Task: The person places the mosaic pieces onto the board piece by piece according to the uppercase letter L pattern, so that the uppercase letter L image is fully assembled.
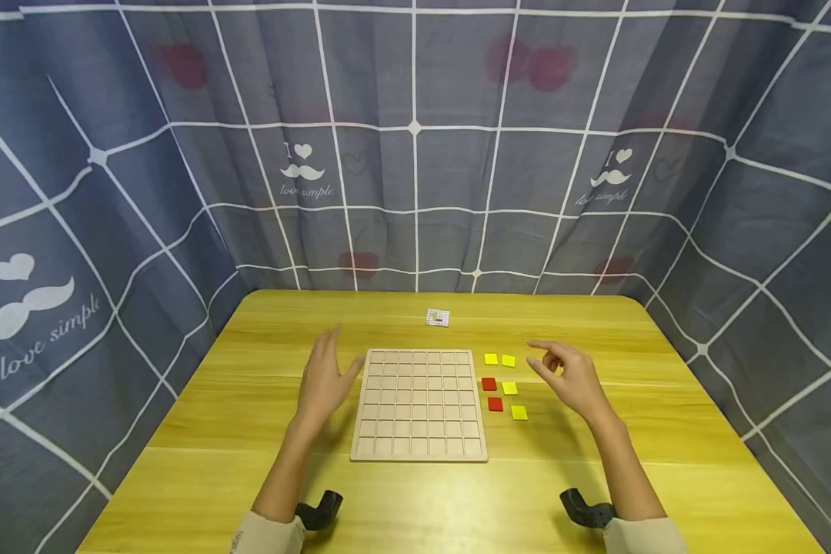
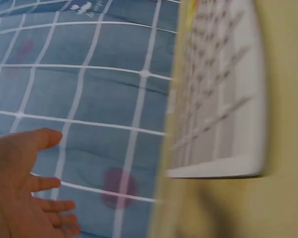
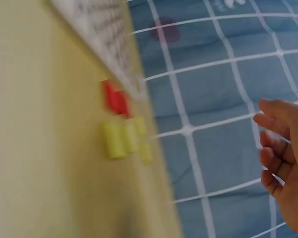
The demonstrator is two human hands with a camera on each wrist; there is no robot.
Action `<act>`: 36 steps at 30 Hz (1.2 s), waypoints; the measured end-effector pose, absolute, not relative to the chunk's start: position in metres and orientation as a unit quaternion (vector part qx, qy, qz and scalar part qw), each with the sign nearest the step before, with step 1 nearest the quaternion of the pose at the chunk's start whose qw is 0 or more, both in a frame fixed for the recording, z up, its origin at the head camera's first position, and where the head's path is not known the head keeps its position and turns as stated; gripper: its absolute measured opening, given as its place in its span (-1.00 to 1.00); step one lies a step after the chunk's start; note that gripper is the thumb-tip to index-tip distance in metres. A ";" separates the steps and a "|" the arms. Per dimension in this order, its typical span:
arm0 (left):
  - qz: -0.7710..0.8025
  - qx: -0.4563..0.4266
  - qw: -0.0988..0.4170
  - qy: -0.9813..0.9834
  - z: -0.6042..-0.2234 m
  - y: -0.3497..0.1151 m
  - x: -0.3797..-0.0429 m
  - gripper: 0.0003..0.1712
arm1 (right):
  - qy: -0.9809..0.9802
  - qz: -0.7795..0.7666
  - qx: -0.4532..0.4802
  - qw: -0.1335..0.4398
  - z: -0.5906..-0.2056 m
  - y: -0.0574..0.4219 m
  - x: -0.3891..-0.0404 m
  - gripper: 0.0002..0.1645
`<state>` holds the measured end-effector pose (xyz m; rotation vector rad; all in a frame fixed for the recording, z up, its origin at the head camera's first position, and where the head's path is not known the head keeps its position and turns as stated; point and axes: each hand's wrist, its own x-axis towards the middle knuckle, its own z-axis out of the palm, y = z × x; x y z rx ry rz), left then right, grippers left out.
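Note:
A pale wooden grid board (image 1: 418, 405) with square recesses lies on the table between both hands. My left hand (image 1: 324, 381) hovers at the board's left edge, fingers extended and thumb spread towards it, holding nothing. Off to the right of the board, my right hand (image 1: 568, 377) is raised with its fingers loosely bent and thumb apart, nothing between them. Nearest to it are several flat yellow square tiles (image 1: 509, 388) and two red tiles (image 1: 488, 384), lying between that hand and the board. In the right wrist view the red tiles (image 3: 116, 100) and yellow tiles (image 3: 114, 140) are blurred.
Behind the board lies a small white card (image 1: 438, 317) with a printed grid pattern. The wooden table (image 1: 201, 431) ends at a blue-grey checked curtain (image 1: 450, 169) that hangs at the back and both sides. Each wrist carries a black mount (image 1: 321, 511).

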<state>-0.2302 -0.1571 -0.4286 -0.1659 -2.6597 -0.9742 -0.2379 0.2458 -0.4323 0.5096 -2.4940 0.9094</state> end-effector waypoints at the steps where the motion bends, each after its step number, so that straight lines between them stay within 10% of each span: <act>1: -0.359 -0.061 0.148 -0.920 -0.437 -0.157 -0.229 -0.19 | -0.902 0.336 0.179 0.206 -0.440 0.247 -0.236 -0.67; 16: -0.442 -0.077 0.067 -0.891 -0.518 -0.150 -0.228 -0.30 | -0.906 0.404 0.125 0.003 -0.517 0.262 -0.227 -0.52; 36: -0.365 -0.097 0.097 -0.921 -0.527 -0.151 -0.227 -0.38 | -0.907 0.396 0.138 0.039 -0.521 0.249 -0.228 -0.62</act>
